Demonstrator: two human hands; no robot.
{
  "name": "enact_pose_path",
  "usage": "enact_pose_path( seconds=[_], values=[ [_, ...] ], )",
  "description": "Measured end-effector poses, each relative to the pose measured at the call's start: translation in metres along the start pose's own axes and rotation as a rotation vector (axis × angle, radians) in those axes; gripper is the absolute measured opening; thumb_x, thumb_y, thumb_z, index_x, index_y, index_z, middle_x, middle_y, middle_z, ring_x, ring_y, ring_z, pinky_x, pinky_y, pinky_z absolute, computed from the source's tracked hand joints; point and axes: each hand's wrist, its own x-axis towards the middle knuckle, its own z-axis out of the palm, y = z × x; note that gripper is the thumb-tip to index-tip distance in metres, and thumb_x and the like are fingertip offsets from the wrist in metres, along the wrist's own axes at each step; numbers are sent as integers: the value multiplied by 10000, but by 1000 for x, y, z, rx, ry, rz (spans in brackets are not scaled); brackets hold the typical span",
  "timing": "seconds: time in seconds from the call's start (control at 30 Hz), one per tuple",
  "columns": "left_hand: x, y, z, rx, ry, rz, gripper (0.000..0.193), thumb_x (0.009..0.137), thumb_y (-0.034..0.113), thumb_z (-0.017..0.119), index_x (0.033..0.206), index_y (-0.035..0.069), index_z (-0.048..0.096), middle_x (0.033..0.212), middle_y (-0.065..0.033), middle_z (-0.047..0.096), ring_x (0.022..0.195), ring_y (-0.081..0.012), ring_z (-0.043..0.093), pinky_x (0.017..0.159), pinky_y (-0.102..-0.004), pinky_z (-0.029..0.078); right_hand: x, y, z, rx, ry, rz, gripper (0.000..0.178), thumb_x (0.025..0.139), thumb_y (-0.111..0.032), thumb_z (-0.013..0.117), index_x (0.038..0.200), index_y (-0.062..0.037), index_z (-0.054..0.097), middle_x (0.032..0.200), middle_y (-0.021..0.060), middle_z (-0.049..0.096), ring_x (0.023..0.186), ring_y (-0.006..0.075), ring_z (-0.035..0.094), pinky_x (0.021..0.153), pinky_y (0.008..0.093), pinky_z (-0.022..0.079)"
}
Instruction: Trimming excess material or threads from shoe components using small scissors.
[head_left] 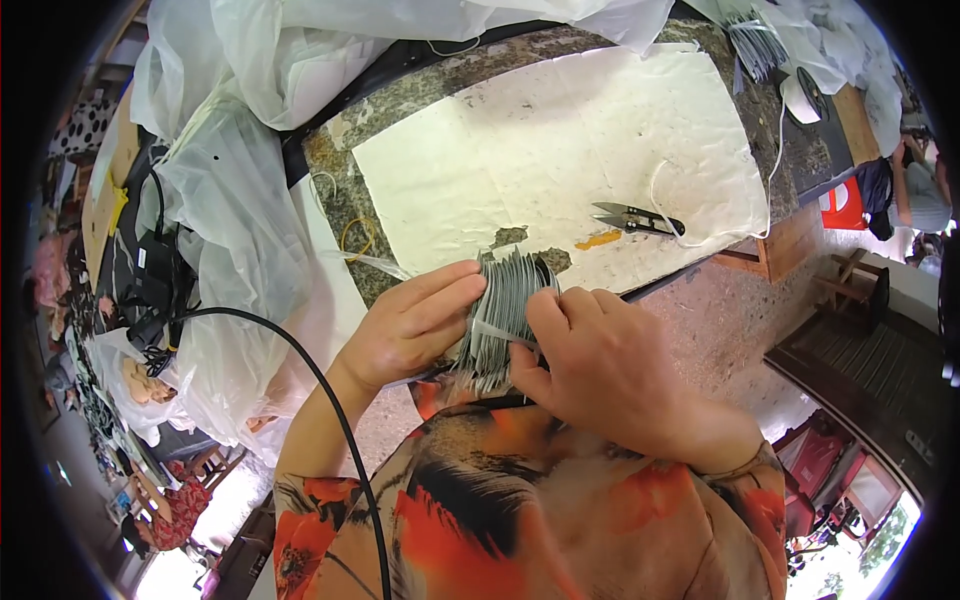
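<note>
A thick bundle of thin, flat grey pieces [508, 290] stands on edge close to my body, at the near edge of the table. My left hand [415, 325] grips its left side, with the fingers laid along it. On the other side, my right hand [610, 365] has its fingers curled, with thumb and forefinger pressed to the bundle. A whitish, translucent strip [495, 331] crosses the bundle between the two hands. What the pieces are cannot be made out.
Black thread snips [640, 220] and a white cord [735, 238] lie on a worn white sheet [550, 130]. Clear plastic bags [230, 200] crowd the left and far sides. A similar grey bundle [757, 45] sits at far right. A black cable [320, 375] passes my left forearm.
</note>
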Motion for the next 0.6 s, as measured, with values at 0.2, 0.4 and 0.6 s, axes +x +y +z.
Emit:
enact_pose_path(
  seconds=[0.2,0.4,0.6],
  values=[
    [-8,0,4,11,13,9,243,697,-38,722,937,-38,681,1272,-144,629,1156,-389,642,886,-424,592,2,5,-5,75,-51,-37,226,807,-214,700,840,-73,525,698,91,554,617,278,584,527,397,470],
    [-5,3,-1,-153,-69,-134,352,773,-31,715,1120,17,676,1287,-140,627,1154,-324,649,908,-406,578,2,22,-2,272,17,-33,451,787,-168,684,1214,-55,594,700,63,535,631,246,601,540,376,488],
    [17,3,-25,2,-203,-65,322,809,31,726,1125,72,687,1372,-56,589,1239,-294,590,995,-411,522,11,24,-14,192,-209,-91,609,783,-179,668,1378,-152,543,699,63,525,604,254,592,529,392,487]
  ],
)
